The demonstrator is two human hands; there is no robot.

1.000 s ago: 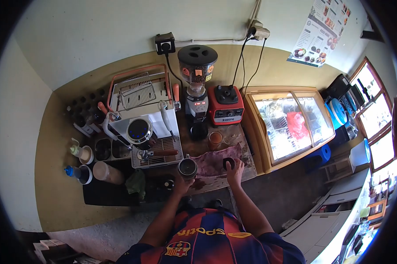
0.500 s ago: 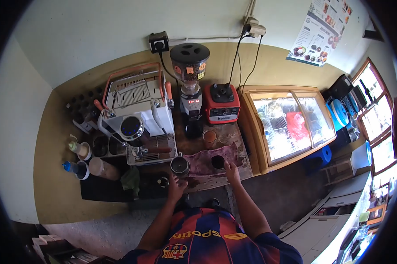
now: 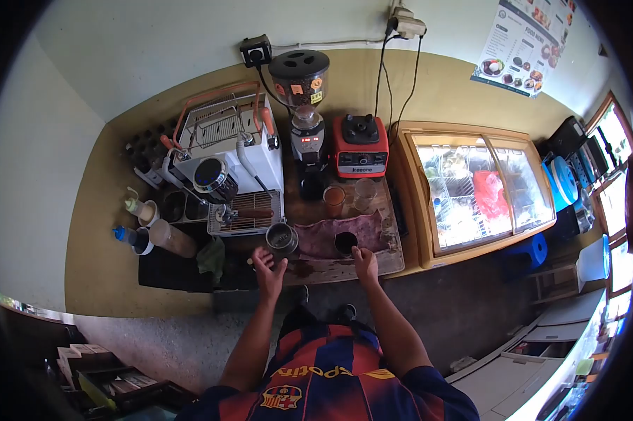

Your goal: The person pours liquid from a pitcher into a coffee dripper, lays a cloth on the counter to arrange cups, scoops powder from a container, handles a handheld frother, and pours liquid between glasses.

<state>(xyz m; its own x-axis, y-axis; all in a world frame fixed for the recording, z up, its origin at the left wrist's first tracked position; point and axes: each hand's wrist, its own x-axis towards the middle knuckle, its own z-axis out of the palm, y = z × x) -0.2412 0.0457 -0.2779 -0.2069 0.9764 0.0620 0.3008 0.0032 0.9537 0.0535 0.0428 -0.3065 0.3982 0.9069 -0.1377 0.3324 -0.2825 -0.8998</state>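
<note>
My right hand [image 3: 364, 264] is closed on the near right side of a small dark cup [image 3: 345, 243], whose inside looks black. The cup is over a purplish cloth [image 3: 314, 238] spread on the wooden counter. My left hand [image 3: 267, 271] is open, fingers apart, just below a round metal pitcher [image 3: 281, 238]. I cannot make out whether its fingertips touch the pitcher. Behind the cloth stand a glass with reddish-brown contents [image 3: 333, 201] and a clear glass [image 3: 364, 194].
An espresso machine [image 3: 265, 165] stands left of a coffee grinder [image 3: 307, 144] and a red blender [image 3: 361, 151]. A glass-topped display case [image 3: 464, 196] is at the right. Bottles, a jar [image 3: 173, 239] and a green cloth [image 3: 210, 258] sit at the left.
My left hand has drawn left from the pitcher and its fingers have spread. My right hand keeps its hold on the dark cup. The whole view has shifted slightly.
</note>
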